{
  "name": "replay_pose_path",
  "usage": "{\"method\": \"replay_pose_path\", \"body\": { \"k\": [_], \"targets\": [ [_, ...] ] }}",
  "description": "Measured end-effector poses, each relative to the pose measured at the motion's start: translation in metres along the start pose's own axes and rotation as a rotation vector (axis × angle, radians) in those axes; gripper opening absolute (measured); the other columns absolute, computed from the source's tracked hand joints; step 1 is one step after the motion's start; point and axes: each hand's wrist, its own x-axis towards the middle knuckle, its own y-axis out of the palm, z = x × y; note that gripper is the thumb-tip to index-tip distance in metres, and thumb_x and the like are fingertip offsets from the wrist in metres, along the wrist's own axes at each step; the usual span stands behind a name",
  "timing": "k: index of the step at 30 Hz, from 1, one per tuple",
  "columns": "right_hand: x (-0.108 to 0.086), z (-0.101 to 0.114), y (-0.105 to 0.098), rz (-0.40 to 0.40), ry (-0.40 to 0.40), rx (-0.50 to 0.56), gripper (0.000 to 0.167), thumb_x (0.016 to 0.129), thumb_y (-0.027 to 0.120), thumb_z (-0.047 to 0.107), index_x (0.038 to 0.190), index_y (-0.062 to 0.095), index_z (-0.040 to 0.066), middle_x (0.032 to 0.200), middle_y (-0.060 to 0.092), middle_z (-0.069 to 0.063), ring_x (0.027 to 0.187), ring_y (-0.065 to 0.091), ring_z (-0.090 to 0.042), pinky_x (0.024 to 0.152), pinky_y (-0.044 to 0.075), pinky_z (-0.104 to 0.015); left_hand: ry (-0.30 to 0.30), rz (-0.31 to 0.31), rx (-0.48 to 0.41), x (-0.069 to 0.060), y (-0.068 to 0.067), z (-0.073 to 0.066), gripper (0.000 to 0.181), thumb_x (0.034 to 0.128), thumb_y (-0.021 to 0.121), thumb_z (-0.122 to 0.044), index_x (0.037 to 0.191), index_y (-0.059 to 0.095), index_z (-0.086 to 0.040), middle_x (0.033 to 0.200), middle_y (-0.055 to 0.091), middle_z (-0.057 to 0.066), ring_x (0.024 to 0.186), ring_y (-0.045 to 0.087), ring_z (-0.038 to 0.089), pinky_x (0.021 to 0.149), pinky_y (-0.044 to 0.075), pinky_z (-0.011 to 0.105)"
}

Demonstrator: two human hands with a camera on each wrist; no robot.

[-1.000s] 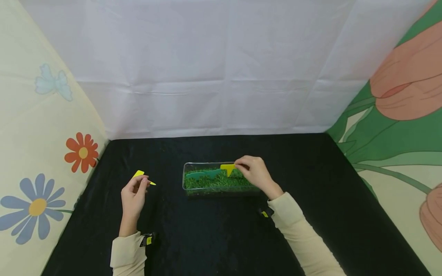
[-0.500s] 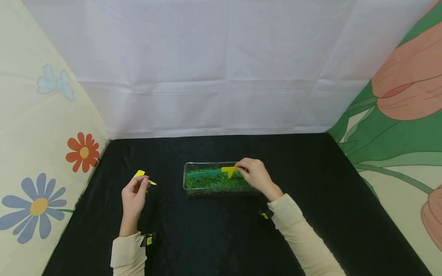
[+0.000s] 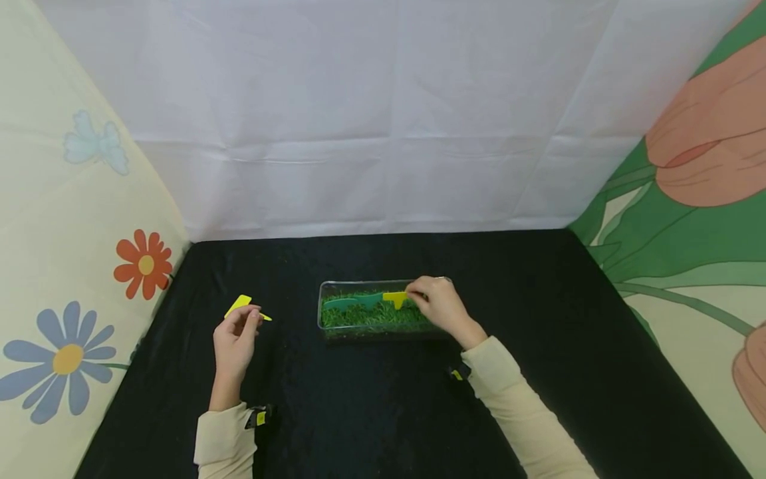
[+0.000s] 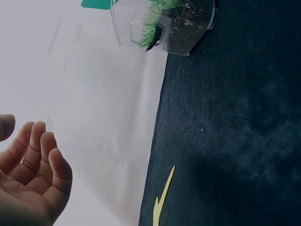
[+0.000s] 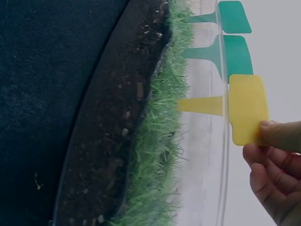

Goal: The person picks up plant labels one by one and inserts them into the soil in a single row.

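My right hand pinches the right end of a yellow T-shaped plant label between thumb and fingers. The label's stem reaches into the grass in a clear rectangular planter. Two green plant labels stand in the same grass, in line with the yellow one. My left hand hovers left of the planter, fingers loosely curled and holding nothing. Beneath it, another yellow plant label lies on the black cloth, apart from the fingers in the left wrist view; in the head view the hand covers its middle.
Dark soil shows through the planter's clear wall, under the grass. Black cloth covers the table. A white sheet hangs behind it, with flower-printed cloths at both sides.
My right hand has come down slightly, and the yellow label it pinches sits lower, with less of its stem showing. My left hand has shifted a little rightward; the label beneath it stays put.
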Motion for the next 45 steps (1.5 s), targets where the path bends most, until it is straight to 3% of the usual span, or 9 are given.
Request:
{"method": "replay_pose_path", "body": {
  "k": [7,19,27,45],
  "targets": [
    [0.000,-0.002,0.005,-0.006,0.007,-0.023,0.006,0.080,0.068,0.005,0.085,0.071,0.006,0.081,0.067,-0.005,0.068,0.062,-0.017,0.063,0.051,-0.031,0.018,-0.002,0.010,0.000,0.000,0.002,0.018,0.0895,0.055,-0.005,0.096,0.061,0.011,0.075,0.055,-0.011,0.068,0.050,0.002,0.059,0.042,0.013],
    [-0.002,-0.003,0.010,-0.037,0.001,-0.002,0.006,0.079,0.068,0.004,0.084,0.071,0.005,0.081,0.067,-0.006,0.071,0.063,-0.018,0.064,0.051,-0.031,-0.006,-0.001,0.023,-0.001,-0.001,0.004,0.019,0.0896,0.056,-0.008,0.097,0.062,0.009,0.074,0.054,-0.013,0.068,0.051,0.004,0.059,0.043,0.014],
    [-0.003,-0.001,0.005,-0.023,0.046,0.002,0.008,0.080,0.068,0.004,0.087,0.070,0.005,0.085,0.066,-0.006,0.074,0.062,-0.019,0.066,0.051,-0.032,-0.012,-0.006,0.045,0.000,-0.003,0.006,0.020,0.0898,0.056,-0.009,0.097,0.062,0.008,0.075,0.055,-0.013,0.068,0.051,0.003,0.060,0.043,0.014],
    [-0.015,-0.001,-0.008,-0.080,0.068,0.032,0.014,0.079,0.069,0.004,0.092,0.069,0.003,0.089,0.065,-0.007,0.069,0.059,-0.017,0.060,0.048,-0.031,-0.020,0.009,0.053,0.001,-0.003,0.004,0.020,0.0899,0.056,-0.008,0.098,0.061,0.010,0.075,0.056,-0.010,0.068,0.050,0.002,0.059,0.043,0.013]
  ]
}}
